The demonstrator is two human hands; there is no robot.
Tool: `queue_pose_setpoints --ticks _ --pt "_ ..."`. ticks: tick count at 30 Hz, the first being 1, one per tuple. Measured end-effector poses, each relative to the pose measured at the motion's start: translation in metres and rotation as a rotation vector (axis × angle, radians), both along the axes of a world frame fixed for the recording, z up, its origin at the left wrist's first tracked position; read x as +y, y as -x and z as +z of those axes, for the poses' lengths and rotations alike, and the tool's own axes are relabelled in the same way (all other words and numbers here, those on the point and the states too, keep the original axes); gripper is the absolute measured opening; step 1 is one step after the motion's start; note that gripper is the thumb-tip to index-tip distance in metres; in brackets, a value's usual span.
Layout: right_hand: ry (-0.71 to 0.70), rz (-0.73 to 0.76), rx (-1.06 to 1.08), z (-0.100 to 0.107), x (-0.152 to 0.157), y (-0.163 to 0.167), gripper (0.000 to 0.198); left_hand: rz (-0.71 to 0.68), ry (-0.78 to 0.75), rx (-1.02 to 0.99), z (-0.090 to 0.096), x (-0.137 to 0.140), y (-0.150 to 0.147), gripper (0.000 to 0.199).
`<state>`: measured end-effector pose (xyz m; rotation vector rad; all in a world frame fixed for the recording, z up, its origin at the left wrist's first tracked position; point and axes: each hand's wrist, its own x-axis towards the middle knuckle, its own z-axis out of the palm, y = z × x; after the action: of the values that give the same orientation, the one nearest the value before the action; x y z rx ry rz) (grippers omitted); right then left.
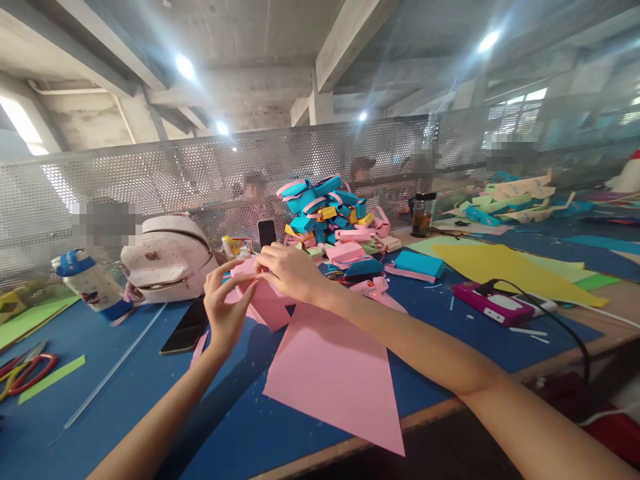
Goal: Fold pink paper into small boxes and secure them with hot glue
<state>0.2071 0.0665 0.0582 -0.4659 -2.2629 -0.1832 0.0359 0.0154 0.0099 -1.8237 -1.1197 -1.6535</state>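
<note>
The right hand (293,270) is covering part of the pink folded paper (270,312) and the foot of the upright phone (267,232) — exactly where the left hand (223,307) is touching is not showing clearly. The left edge is cutting off the red-handled scissors (34,377); the perforated screen (310,152) is veiling people (361,167).

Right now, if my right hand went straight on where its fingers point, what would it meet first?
Most likely the left hand, just ahead of the right hand at the pink folded paper; exact depth is unclear.
</note>
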Motion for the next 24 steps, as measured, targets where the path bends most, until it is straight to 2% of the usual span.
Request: queue_pose_setpoints --ticks 8,18,24 --pt "0.162 0.054 0.047 0.001 -0.001 0.0 0.008 -0.006 -0.002 0.008 0.004 -0.002 -0.001 0.004" --pt "0.282 0.094 0.118 0.0 -0.002 0.004 0.011 0.007 -0.005 0.009 0.008 -0.004 -0.002 0.005" --pt "0.3 0.073 0.199 0.006 0.011 -0.005 0.009 0.01 0.011 -0.023 0.006 -0.003 0.0 0.008"
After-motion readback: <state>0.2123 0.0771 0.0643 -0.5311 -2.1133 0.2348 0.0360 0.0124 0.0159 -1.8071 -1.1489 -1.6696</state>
